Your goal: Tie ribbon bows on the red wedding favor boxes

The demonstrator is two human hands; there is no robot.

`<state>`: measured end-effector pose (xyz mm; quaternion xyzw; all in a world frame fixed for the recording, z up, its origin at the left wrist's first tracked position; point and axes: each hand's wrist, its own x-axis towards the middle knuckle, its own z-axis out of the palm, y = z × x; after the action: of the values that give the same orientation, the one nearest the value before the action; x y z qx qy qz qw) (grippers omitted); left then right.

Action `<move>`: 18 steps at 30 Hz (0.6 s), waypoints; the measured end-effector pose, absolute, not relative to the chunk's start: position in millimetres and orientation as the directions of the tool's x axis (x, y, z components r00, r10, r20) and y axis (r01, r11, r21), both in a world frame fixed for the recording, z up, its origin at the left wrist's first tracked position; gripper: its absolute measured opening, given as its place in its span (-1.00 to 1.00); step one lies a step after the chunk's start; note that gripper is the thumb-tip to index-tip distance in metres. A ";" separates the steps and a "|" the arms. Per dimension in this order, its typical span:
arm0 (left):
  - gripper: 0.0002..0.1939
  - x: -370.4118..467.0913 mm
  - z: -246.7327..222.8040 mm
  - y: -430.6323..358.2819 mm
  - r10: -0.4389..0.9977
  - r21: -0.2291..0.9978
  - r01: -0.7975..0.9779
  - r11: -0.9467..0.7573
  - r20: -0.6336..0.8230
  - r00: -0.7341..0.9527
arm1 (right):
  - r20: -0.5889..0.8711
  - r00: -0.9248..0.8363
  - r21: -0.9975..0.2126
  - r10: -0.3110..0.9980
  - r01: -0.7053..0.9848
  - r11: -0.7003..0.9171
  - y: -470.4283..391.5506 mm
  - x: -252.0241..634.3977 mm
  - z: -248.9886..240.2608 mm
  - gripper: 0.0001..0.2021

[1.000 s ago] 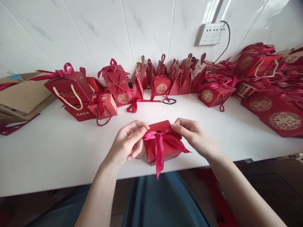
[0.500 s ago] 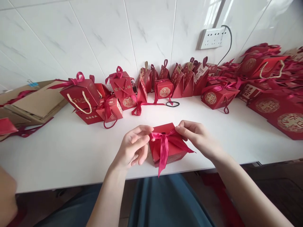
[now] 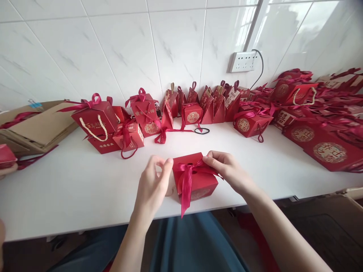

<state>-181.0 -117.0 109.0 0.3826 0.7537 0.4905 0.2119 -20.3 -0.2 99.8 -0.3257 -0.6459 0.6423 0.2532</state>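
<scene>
A red gift box (image 3: 202, 183) stands near the table's front edge, with a magenta ribbon (image 3: 186, 187) tied over its top and one tail hanging down the front. My right hand (image 3: 227, 168) pinches the ribbon at the box's back right corner. At the left side of the box is my left hand (image 3: 154, 183), thumb and forefinger apart and nothing between them, its thumb tip beside the box's upper left edge. A pale cord loop lies under this hand, beside the box.
Finished-looking red boxes (image 3: 96, 119) stand along the tiled wall, with a large pile (image 3: 314, 132) at the right. A black loop (image 3: 202, 130) lies behind the box. Cardboard (image 3: 42, 128) is at the left, near another person's fingers (image 3: 7, 170). A socket strip (image 3: 243, 62) is on the wall.
My left hand has let go of the ribbon and moved slightly left, its fingers drawn up. My right hand still pinches at the right. The view has shifted, and a person's fingers show at the left.
</scene>
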 end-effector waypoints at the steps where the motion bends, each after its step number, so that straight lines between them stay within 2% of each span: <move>1: -0.58 -180.3 110.0 -116.5 0.800 0.867 0.403 0.293 0.009 -0.600 | -0.091 -0.655 -0.994 0.750 0.100 -0.033 -1.1 -20.3 99.8 -0.55; 4: -0.47 -174.7 110.8 -114.4 0.822 0.826 0.447 0.344 -0.036 -0.568 | -0.085 -0.642 -0.994 0.762 0.103 -0.024 -4.6 -19.5 98.2 -0.54; 9: -0.55 -161.8 100.3 -111.8 0.791 0.923 0.340 0.179 0.070 -0.607 | -0.094 -0.600 -0.995 0.794 0.041 -0.087 -9.6 -20.0 90.0 -0.54; 12: -0.57 -156.6 92.6 -111.3 0.755 0.968 0.226 0.108 0.068 -0.653 | -0.110 -0.583 -0.989 0.805 -0.019 -0.148 -12.2 -22.4 85.0 -0.53; 18: -0.58 -150.3 83.2 -108.9 0.683 0.987 0.160 0.032 0.095 -0.724 | -0.114 -0.539 -0.961 0.835 -0.154 -0.231 -18.3 -29.0 81.4 -0.57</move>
<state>-150.3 -108.9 83.2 0.3067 0.6871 0.6245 0.2093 -29.0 -18.3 81.4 -0.3314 -0.5135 0.7111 0.3476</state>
